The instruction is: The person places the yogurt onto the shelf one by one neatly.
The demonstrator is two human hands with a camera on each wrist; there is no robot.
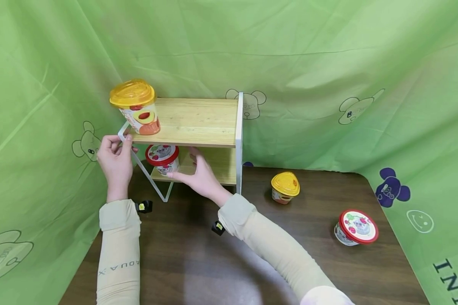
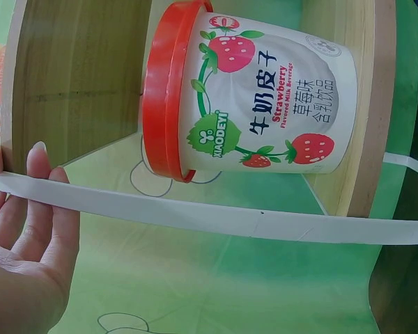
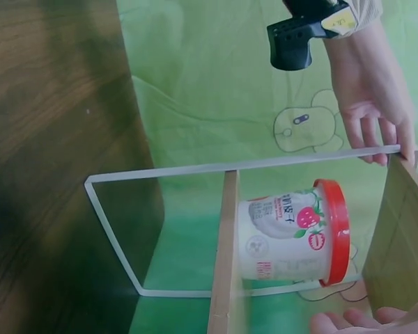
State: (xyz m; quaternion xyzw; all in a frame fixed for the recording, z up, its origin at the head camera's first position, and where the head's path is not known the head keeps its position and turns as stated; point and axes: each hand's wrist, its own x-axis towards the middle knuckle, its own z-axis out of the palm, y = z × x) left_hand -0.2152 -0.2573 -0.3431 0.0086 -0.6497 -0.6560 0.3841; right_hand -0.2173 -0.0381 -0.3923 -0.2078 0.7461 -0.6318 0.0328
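A two-tier wooden shelf (image 1: 198, 120) with a white metal frame stands at the back of the table. My left hand (image 1: 116, 163) grips the frame at the upper left corner, thumb and fingers about the white strip (image 2: 195, 212). On the lower tier, at the left, stands a strawberry milk cup (image 2: 265, 97) with a red lid, upright. My right hand (image 1: 200, 176) reaches in front of the lower tier, thumb and fingers spread, just right of that cup. In the right wrist view its fingertips (image 3: 355, 320) are apart from the cup (image 3: 285, 233).
A yellow-lidded peach cup (image 1: 139, 108) stands on the top tier's left end. On the table to the right are another yellow-lidded cup (image 1: 285, 187) and a red-lidded strawberry cup (image 1: 355, 228). Green cloth (image 1: 309, 76) hangs behind and at both sides.
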